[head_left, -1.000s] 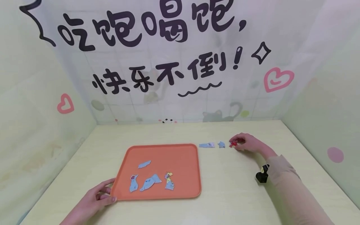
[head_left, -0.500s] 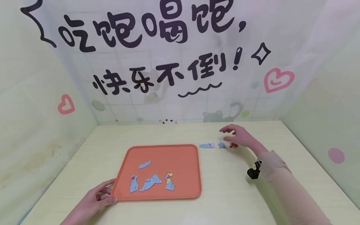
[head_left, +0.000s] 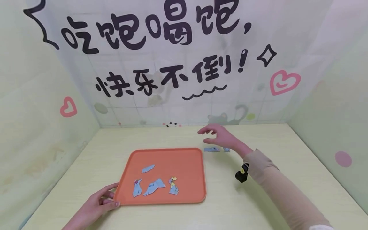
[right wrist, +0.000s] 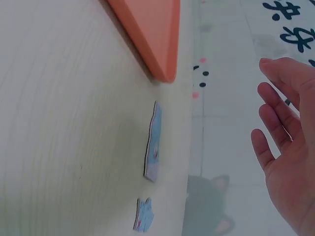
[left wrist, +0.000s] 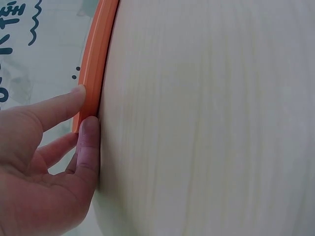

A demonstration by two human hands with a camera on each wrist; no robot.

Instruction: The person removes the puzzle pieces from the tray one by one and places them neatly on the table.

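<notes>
An orange tray point(head_left: 204, 179) lies on the table with several light blue puzzle pieces in it, among them a narrow strip point(head_left: 148, 168) and a yellow-topped piece point(head_left: 173, 187). My left hand point(head_left: 97, 203) grips its near left corner, thumb and fingers on the rim point(left wrist: 93, 64) in the left wrist view. With loose, slightly bent fingers, my right hand point(head_left: 221, 136) hovers past the tray's far right corner, holding nothing. Beneath it on the table lie a long blue puzzle piece point(head_left: 211, 149) and a small one point(right wrist: 143, 215). The right arm hides the red piece in the head view.
A white printed backdrop point(head_left: 172, 108) with lettering rises behind the table point(head_left: 161, 218), and pale panels close both sides. A black device point(head_left: 242, 174) hangs under the right wrist.
My right hand has let go of the red puzzle piece, leaving it on the table, and moved left through the air toward the tray. The left hand and tray stay put.
</notes>
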